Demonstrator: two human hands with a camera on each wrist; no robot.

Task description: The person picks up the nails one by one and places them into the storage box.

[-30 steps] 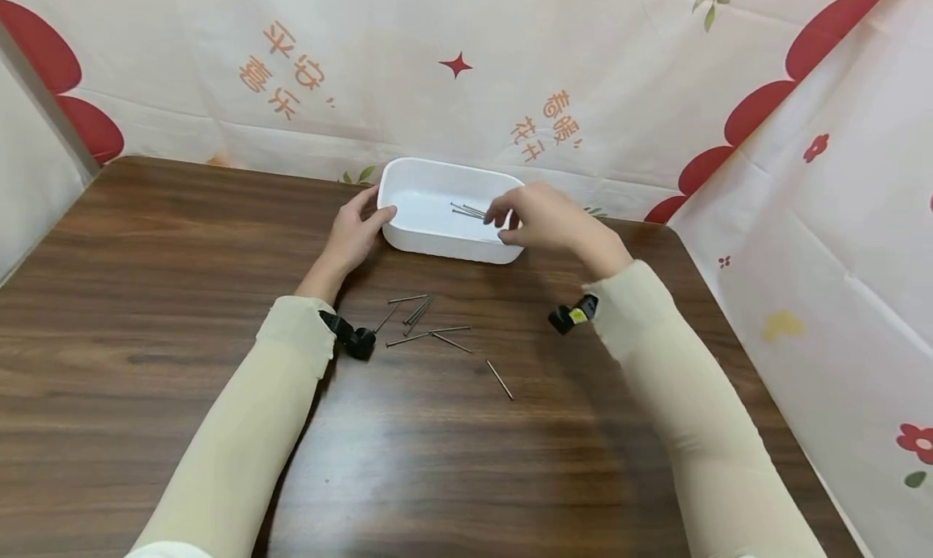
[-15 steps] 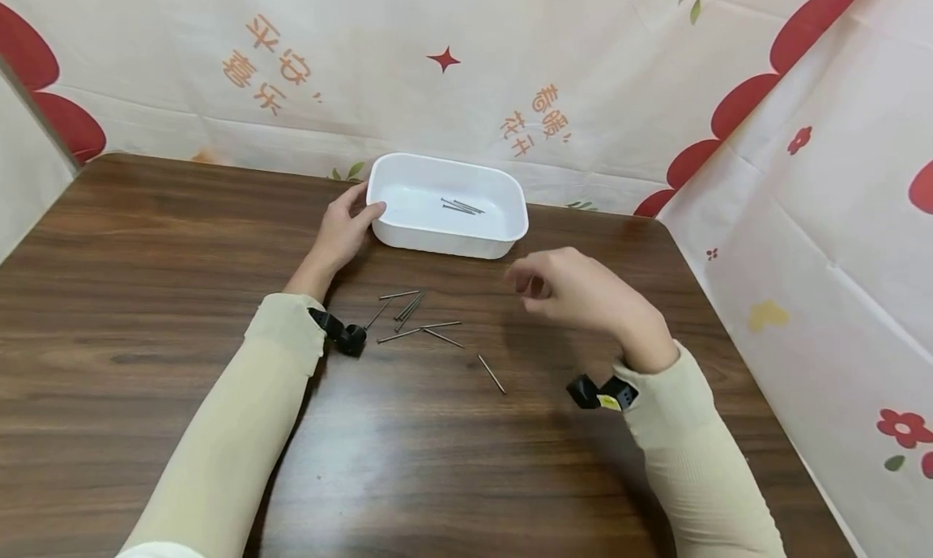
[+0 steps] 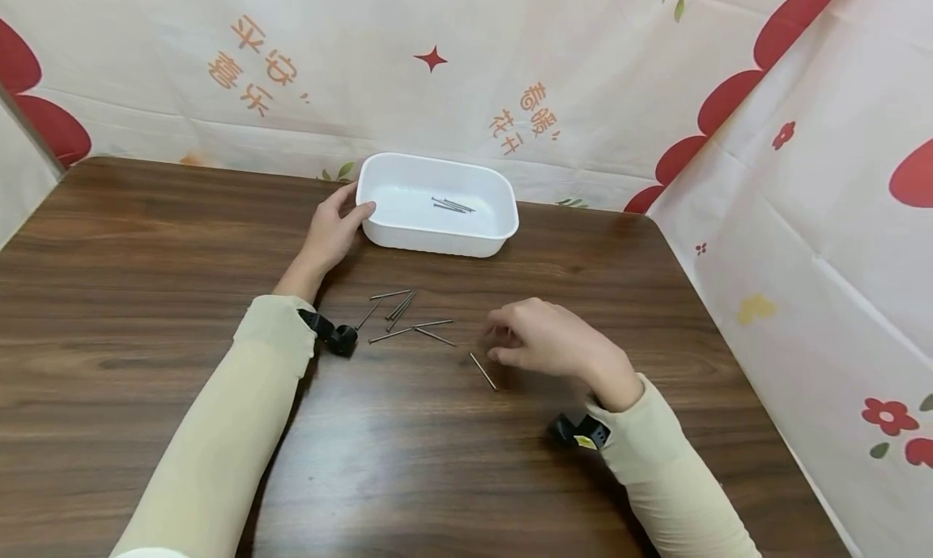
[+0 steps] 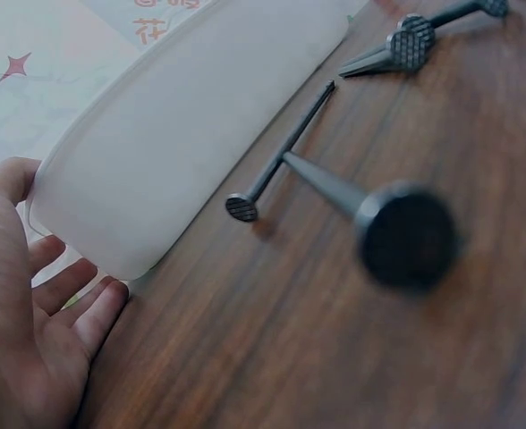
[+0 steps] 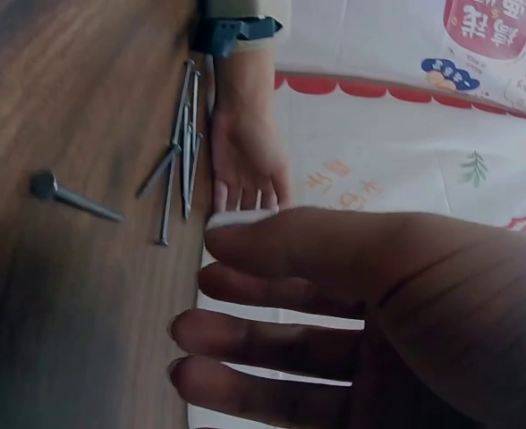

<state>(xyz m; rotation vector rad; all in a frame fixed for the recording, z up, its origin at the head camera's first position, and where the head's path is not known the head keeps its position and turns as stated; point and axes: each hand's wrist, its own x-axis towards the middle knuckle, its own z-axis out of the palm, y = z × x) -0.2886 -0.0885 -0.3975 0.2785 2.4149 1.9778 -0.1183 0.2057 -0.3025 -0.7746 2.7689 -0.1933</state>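
Note:
My left hand (image 3: 325, 232) holds the left end of a white plastic box (image 3: 437, 240), thumb over its rim and fingers along the outside. In the left wrist view the fingers curve against the wall of the box (image 4: 182, 134). Several nails (image 3: 453, 206) lie inside it. Over the table my right hand (image 3: 550, 339) hovers with loosely bent fingers and nothing between them. A single nail (image 3: 483, 372) lies just left of and below its fingertips; the right wrist view shows this nail (image 5: 84, 204) apart from the hand.
Several more nails (image 3: 399, 308) lie in a loose cluster on the brown wooden table (image 3: 408, 461), in front of the box. A printed cloth (image 3: 350, 72) hangs behind the table and along its right side. A small black camera (image 3: 338, 339) sits at the left wrist.
My right hand has left the box, moving toward me and down to near the single nail. The left hand keeps its hold on the box. The view has shifted slightly.

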